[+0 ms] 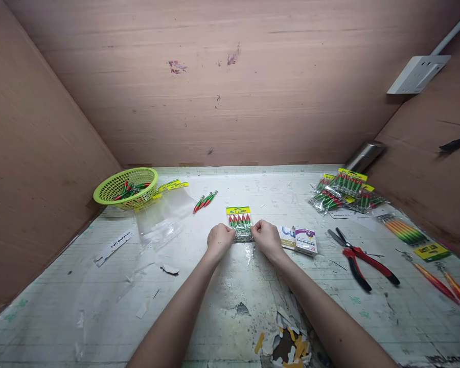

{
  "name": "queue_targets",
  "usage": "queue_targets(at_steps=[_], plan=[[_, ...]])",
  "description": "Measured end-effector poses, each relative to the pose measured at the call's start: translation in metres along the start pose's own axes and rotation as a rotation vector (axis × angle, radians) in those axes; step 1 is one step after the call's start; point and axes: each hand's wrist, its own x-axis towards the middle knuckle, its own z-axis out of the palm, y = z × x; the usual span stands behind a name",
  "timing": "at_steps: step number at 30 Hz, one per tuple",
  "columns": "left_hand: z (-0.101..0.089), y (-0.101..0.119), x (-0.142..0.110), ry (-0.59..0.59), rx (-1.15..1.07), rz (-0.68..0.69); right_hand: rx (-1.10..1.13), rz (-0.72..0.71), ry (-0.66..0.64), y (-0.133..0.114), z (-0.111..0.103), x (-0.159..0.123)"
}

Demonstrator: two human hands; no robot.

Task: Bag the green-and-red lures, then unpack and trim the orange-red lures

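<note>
In the middle of the table lies a clear packet of fishing lures [239, 221], with a yellow header and several red and green lures side by side inside. My left hand [220, 239] pinches its lower left edge, fingers closed. At the lower right edge, my right hand [267, 236] pinches it the same way. Loose red and green lures [205, 201] lie just beyond, to the left. Right beside my right hand is a small white and purple box [299, 239].
A yellow-green basket [99, 197] of lures stands at the left, beside empty clear bags [163, 214]. Filled packets [345, 189] are piled back right near a metal cylinder [366, 155]. Red-handled pliers [362, 258] and larger orange lures [437, 281] lie right. The tabletop has a ragged hole [285, 350] in front.
</note>
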Motion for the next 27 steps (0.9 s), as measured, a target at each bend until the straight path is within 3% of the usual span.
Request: queue_targets(at_steps=[4, 9, 15, 22, 25, 27], plan=[[-0.002, -0.003, -0.001, -0.043, -0.023, 0.004, 0.007, 0.017, -0.036, -0.003, -0.005, 0.001], [0.0, -0.003, -0.007, 0.05, -0.033, -0.028, 0.039, 0.049, -0.063, -0.004, -0.008, 0.003], [-0.01, 0.004, 0.011, 0.05, -0.014, -0.061, 0.161, 0.074, -0.068, -0.006, -0.01, 0.014], [-0.017, 0.01, 0.008, 0.01, -0.221, 0.175, 0.513, -0.021, -0.103, -0.017, -0.014, 0.013], [-0.018, 0.011, -0.007, -0.056, -0.38, 0.301, 0.666, -0.117, -0.001, -0.001, -0.027, 0.005], [-0.018, 0.007, -0.017, -0.103, -0.463, 0.336, 0.702, -0.134, 0.123, 0.022, -0.05, 0.003]])
